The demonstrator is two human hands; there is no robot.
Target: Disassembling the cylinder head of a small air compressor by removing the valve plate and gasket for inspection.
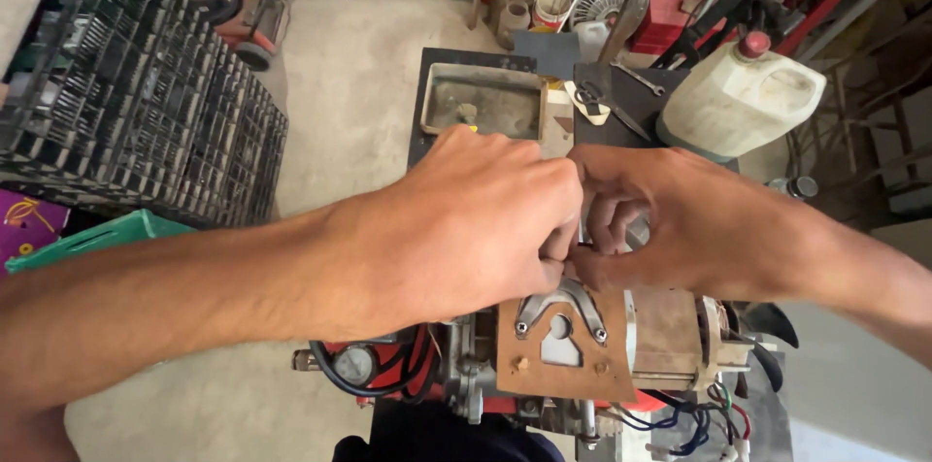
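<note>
Here, the left hand and right hand meet fingertip to fingertip just above the rusty brown metal motor unit with a grey bracket plate, which lies directly below both hands; fingers curled in tight, pinching something too small to make out. One motor unit, two screws on its bracket. Behind the hands: one rectangular metal tray, one white plastic jug with red cap, one black plastic crate at left on the concrete floor.
</note>
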